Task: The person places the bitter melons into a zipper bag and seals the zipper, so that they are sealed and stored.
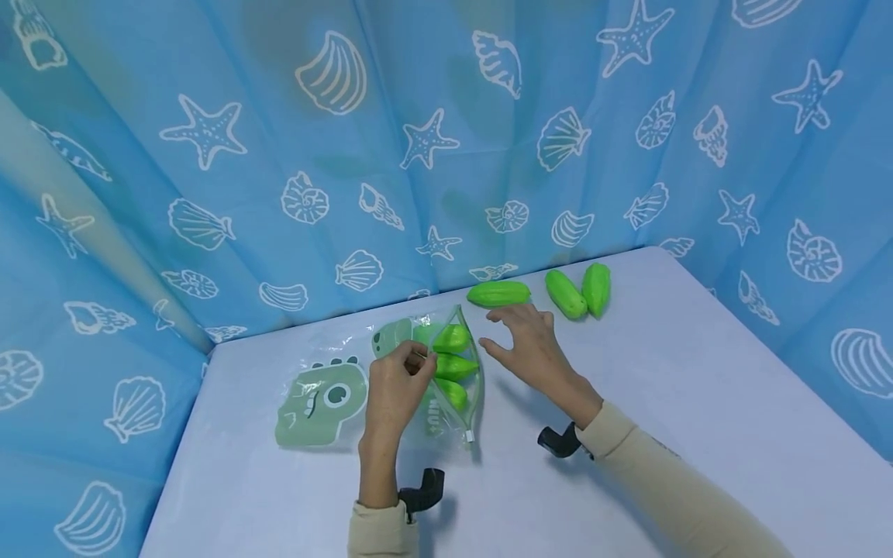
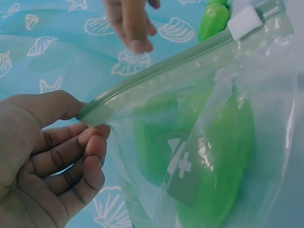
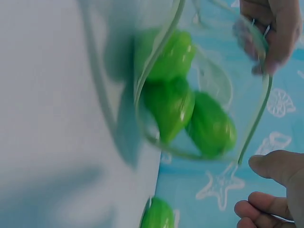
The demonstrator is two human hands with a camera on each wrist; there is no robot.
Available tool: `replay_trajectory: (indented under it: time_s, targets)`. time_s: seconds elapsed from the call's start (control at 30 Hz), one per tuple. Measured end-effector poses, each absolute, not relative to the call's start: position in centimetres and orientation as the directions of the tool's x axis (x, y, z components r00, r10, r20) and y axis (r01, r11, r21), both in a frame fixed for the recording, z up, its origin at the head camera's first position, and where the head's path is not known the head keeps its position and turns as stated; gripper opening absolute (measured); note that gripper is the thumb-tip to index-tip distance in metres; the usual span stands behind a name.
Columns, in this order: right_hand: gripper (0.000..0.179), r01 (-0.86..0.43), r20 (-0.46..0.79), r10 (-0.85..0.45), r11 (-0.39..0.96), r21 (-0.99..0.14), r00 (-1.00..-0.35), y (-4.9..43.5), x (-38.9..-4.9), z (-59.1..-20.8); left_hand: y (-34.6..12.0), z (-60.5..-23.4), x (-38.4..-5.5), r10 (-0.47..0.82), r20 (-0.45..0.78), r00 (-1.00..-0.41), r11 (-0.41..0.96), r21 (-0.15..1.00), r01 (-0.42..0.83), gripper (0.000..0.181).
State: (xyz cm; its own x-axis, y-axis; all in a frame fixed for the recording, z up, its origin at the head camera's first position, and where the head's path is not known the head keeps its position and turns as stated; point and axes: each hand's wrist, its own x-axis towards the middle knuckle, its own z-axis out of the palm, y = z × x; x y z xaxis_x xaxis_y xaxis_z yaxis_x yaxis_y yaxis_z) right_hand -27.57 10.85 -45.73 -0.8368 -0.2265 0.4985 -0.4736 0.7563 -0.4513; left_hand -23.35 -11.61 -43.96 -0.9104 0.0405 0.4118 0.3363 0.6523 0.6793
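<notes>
A clear zip bag (image 1: 310, 418) with a green dinosaur print lies on the table, its mouth spread toward the right. My left hand (image 1: 398, 391) pinches the bag's rim between thumb and fingers, as the left wrist view also shows. Inside sit several bright green ridged gourds (image 1: 455, 366). A white slider (image 2: 244, 22) stands at one end of the zip. My right hand (image 1: 533, 349) hovers right of the mouth, holding nothing, its thumb and fingers spread apart. In the right wrist view, its thumb (image 3: 270, 164) is close to the rim; whether they touch, I cannot tell.
Behind my right hand, one green gourd (image 1: 498, 293) lies near the table's back edge. Two more gourds (image 1: 567, 294) lie side by side to its right. A blue curtain (image 1: 432, 194) with shell and starfish prints hangs behind the white table (image 1: 628, 372).
</notes>
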Motion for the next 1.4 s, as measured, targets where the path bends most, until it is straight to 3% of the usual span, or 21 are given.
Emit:
replay_trajectory:
  time_s: [0.23,0.53,1.07,1.4]
  targets:
    - [0.038,-0.415,0.48,-0.174,0.786,-0.458,-0.86,14.2,-28.8,-46.0,-11.7,-43.9,-23.4,0.048,0.407,-0.912,0.65,0.68,0.338,0.011]
    - [0.045,-0.275,0.366,-0.098,0.837,-0.472,-0.925,18.7,-30.3,-46.5,-11.8,-44.1,-23.3,0.041,0.393,-0.919,0.653,0.685,0.322,0.01]
    - [0.048,-0.122,0.314,0.046,0.861,-0.493,-0.948,24.4,-32.7,-47.0,-11.7,-44.2,-23.2,0.041,0.394,-0.918,0.642,0.694,0.326,0.008]
    - [0.065,0.045,0.194,0.153,0.881,-0.471,-0.969,26.6,-34.4,-48.6,-11.6,-44.1,-23.4,0.043,0.377,-0.925,0.648,0.695,0.313,0.01]
